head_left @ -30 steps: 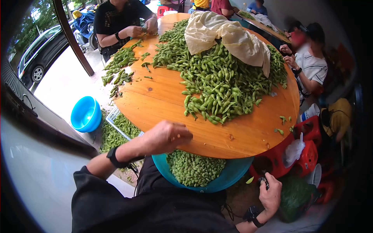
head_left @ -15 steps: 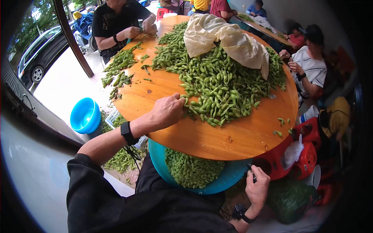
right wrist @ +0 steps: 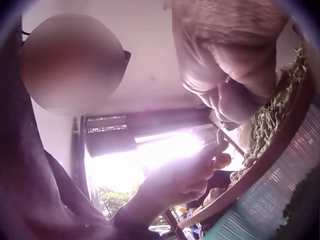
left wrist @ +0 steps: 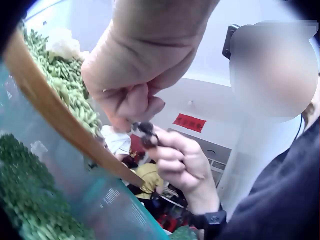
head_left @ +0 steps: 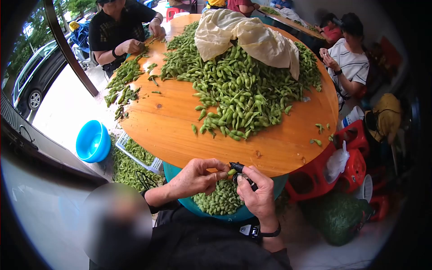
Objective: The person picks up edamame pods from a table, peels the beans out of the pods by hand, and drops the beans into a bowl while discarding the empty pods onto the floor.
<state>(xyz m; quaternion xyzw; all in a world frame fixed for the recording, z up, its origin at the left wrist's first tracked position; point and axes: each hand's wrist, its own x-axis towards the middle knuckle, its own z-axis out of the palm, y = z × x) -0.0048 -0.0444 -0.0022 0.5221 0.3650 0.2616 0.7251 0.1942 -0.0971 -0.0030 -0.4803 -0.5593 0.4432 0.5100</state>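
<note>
Over the front edge of the round wooden table (head_left: 162, 130), my left hand (head_left: 200, 175) pinches a green soybean pod (head_left: 231, 172) between thumb and fingertips. My right hand (head_left: 256, 193) grips a small black tool (head_left: 237, 167), its tip right at the pod; I cannot tell its exact kind. Both hands meet fingertip to fingertip in the left wrist view, where the dark tool (left wrist: 146, 135) shows between them. Below them, a teal basin (head_left: 173, 173) holds many small green pods (head_left: 218, 198). A big heap of pods (head_left: 243, 90) lies on the table.
A cream cloth (head_left: 252, 33) covers part of the heap. People sit at the table's far left and right. On the floor stand a blue basin (head_left: 93, 141) and a white crate (head_left: 155, 165) at left, red stools (head_left: 355, 168) and a dark green bag (head_left: 335, 218) at right.
My left hand reached to the heap's near edge, then came back over the basin with a pod. My right hand has moved up and left to meet it, bringing the black tool along.
</note>
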